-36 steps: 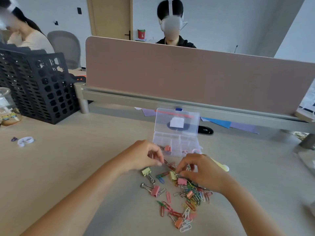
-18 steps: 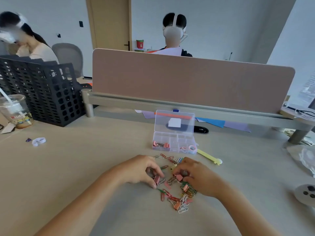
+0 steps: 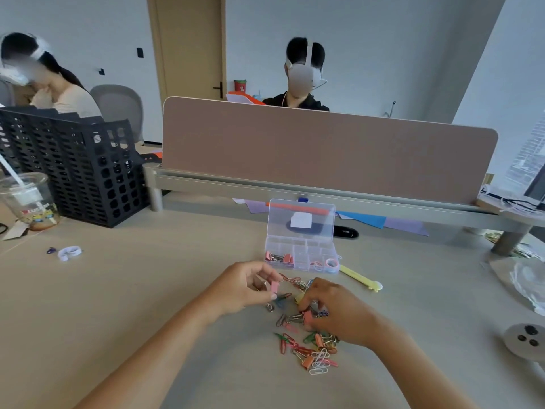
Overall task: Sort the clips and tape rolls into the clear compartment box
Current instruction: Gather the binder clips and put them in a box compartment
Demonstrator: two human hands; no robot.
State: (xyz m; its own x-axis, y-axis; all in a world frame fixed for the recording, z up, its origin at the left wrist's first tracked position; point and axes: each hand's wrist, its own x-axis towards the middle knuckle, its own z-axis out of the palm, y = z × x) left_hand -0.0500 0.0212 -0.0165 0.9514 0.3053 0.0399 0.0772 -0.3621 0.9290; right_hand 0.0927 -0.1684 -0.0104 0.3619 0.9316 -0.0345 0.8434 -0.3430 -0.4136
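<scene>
My left hand (image 3: pixel 250 283) pinches a pink binder clip (image 3: pixel 274 286); my right hand (image 3: pixel 339 314) curls into the clip pile (image 3: pixel 315 348), grip unclear. Next: carry mine to the compartment box (image 3: pixel 298 248), pink-clip cell.

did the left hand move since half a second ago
Yes. The left hand has moved away from the person, closer to the front edge of the clear compartment box, and now pinches a pink binder clip.

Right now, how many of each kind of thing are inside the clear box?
Pink binder clips: 2
Tape rolls: 2
Total: 4 in the clear box, as far as the view shows.
</scene>
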